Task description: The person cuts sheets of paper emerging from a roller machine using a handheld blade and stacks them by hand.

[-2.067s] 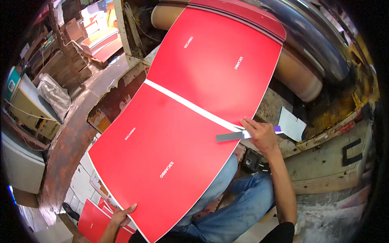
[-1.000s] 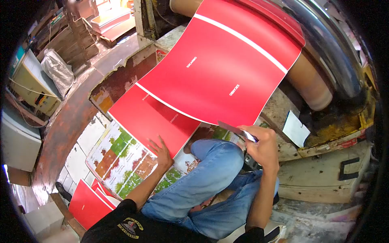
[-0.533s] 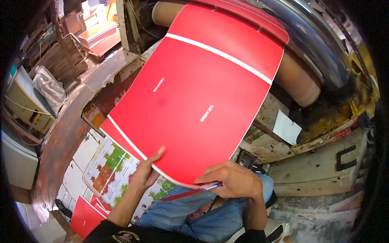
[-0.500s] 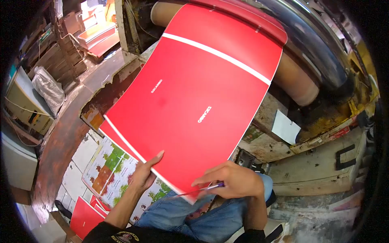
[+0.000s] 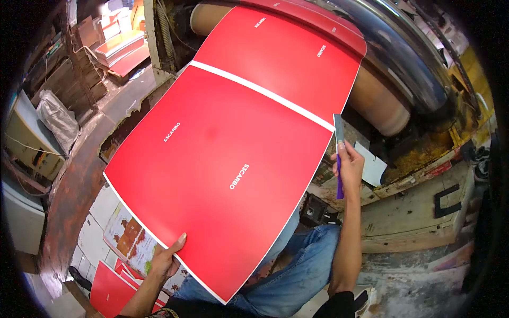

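Thumb on top, the left hand [image 5: 165, 261] pinches the near edge of the red S3CARBO sheet [image 5: 207, 175], which spreads forward from that grip toward the metal cylinder [image 5: 395, 55]. The right hand [image 5: 351, 168] clasps a purple-handled knife [image 5: 339, 183], blade beside the white stripe [image 5: 260, 94].

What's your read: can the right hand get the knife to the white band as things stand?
Probably yes: the right hand holds the knife, its blade at the right end of the white band, with nothing visible in between.
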Demonstrator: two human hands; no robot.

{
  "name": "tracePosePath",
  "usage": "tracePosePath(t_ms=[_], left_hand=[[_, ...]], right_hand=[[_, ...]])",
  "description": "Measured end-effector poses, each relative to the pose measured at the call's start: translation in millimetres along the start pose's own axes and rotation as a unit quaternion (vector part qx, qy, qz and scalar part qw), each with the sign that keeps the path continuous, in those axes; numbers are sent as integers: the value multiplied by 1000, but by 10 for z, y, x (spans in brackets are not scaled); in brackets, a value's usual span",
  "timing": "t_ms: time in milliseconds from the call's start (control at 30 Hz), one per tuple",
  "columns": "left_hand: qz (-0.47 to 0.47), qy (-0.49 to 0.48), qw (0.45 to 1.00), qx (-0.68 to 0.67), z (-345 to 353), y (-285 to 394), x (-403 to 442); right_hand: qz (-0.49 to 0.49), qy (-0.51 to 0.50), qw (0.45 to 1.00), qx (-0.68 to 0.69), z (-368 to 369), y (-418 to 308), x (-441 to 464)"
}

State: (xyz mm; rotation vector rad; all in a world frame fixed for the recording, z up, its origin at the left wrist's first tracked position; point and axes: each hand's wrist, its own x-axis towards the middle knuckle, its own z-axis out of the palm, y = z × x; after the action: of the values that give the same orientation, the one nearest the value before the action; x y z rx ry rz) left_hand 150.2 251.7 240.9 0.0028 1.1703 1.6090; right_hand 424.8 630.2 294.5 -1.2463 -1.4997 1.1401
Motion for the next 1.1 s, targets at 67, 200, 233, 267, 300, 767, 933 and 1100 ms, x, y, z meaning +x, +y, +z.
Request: tracePosePath(t_ms=[67, 200, 233, 267, 300, 767, 933, 1100], left_hand=[[-4, 4, 1000, 0, -34, 17, -54], [-12, 12, 1000, -1, -231, -16, -115], [-23, 17, 1000, -2, -289, -30, -129], [-14, 17, 1000, 0, -326, -45, -148], [-15, 20, 1000, -3, -365, -36, -175], [-10, 47, 992, 114, -1664, 125, -323], [-60, 127, 984, 114, -2208, 79, -169], [26, 129, 989, 60, -1879, -398, 826]], right_hand=[[3, 2, 1000, -3, 75, 41, -132], [31, -56, 998, -20, 137, 3, -360], [43, -47, 998, -22, 180, -14, -385], [43, -16, 997, -55, 163, -6, -356], [44, -20, 997, -57, 147, -13, -327], [-259, -148, 885, -359, 143, 133, 279], [-272, -170, 879, -353, 362, 39, 142], [-231, -194, 878, -372, 435, -220, -67]])
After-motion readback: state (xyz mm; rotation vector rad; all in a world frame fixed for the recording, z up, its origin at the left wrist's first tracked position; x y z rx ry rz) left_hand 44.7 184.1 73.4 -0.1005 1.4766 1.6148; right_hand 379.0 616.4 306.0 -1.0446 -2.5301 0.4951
